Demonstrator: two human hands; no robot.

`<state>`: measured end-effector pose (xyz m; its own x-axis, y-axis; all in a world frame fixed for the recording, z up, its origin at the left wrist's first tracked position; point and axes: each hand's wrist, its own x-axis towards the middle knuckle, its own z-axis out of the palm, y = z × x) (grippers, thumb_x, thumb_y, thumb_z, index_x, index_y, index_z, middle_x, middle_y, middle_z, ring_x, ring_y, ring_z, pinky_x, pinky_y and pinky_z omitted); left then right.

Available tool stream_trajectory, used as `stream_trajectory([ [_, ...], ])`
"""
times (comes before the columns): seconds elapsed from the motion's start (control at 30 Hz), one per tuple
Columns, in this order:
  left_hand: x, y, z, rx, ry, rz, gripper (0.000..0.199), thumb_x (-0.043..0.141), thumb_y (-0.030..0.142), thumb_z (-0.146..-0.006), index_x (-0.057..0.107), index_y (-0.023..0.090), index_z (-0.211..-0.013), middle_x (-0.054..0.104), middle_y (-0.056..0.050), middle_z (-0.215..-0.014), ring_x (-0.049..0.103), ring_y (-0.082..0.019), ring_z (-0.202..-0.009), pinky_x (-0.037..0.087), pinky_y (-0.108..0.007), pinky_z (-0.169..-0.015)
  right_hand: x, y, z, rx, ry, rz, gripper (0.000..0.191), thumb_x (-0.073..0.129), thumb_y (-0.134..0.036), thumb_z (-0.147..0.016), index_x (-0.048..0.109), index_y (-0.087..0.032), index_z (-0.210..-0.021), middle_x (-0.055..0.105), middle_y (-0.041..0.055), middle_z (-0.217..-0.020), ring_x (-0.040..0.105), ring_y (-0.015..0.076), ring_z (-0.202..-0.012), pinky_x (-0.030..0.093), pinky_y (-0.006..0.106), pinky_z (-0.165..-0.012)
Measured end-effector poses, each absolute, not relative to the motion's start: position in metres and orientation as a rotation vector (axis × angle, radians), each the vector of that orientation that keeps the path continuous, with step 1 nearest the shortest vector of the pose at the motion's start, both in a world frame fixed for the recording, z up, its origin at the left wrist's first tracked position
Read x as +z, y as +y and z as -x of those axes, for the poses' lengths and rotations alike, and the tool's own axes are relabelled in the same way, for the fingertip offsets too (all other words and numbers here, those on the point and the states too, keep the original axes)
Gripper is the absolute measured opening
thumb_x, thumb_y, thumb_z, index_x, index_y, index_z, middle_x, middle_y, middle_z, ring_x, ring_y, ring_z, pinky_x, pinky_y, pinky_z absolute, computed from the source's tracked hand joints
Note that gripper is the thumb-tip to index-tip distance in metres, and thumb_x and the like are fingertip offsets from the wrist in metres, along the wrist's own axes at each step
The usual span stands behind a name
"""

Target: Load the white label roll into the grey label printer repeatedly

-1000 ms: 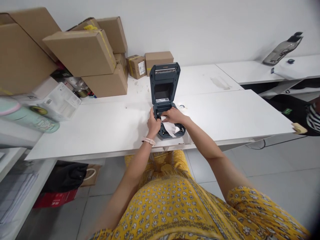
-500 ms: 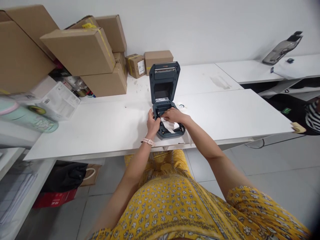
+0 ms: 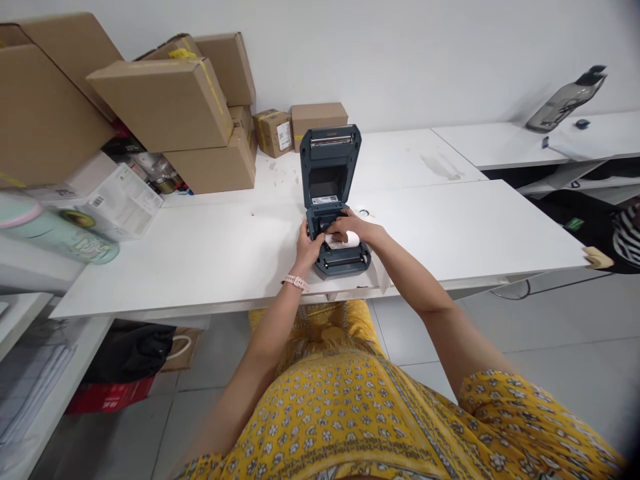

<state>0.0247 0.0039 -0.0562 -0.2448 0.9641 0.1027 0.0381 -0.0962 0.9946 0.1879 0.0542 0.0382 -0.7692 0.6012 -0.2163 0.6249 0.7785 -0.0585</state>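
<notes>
A dark blue-grey label printer (image 3: 330, 169) stands on the white table with its lid raised and tilted back. My left hand (image 3: 309, 247) grips the printer's left side, fingers along the outside and thumb over the inner edge. Inside the open body is white paper (image 3: 352, 239), apparently the label roll, curving at its right end. My right hand (image 3: 347, 227) reaches in from the right, its fingers bent over this paper; the fingertips are partly hidden. The printer's front roller bar (image 3: 344, 261) lies bare in front of the paper.
Cardboard boxes (image 3: 160, 100) are stacked at the left, with smaller boxes (image 3: 320, 119) by the wall. A mint bottle (image 3: 75, 230) lies at the left. A grey water bottle (image 3: 565, 103) stands far right. A person's striped sleeve (image 3: 627, 233) shows at the right edge.
The loose paper flap that hung toward the printer's front now lies further back and looks curled. My right hand has shifted slightly within the printer; my left hand keeps its place.
</notes>
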Motion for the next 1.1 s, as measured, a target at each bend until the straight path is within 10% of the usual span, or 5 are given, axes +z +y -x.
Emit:
stream_trajectory([
  [0.43,-0.053,0.006,-0.021,1.414,1.360,-1.201,0.076,0.067,0.014,-0.077,0.049,0.025,-0.150,0.064,-0.008,-0.143,0.058,-0.029,-0.137,0.044,-0.044,-0.120,0.027,0.057,-0.204,-0.380,2.883,-0.917,0.066,0.040,-0.063,-0.101,0.060,-0.021,-0.149,0.062,0.0197,-0.148,0.048,0.0361,-0.145,0.009,0.066,-0.124],
  [1.1,-0.046,-0.001,-0.029,1.441,1.374,-1.114,0.077,0.067,0.014,-0.077,0.047,0.021,-0.152,0.062,-0.011,-0.146,0.057,-0.028,-0.138,0.042,-0.043,-0.121,0.002,0.002,-0.199,-0.041,2.997,-1.255,0.069,0.029,-0.053,-0.108,0.046,-0.007,-0.156,0.051,0.0225,-0.158,0.044,0.0347,-0.152,0.009,0.065,-0.128],
])
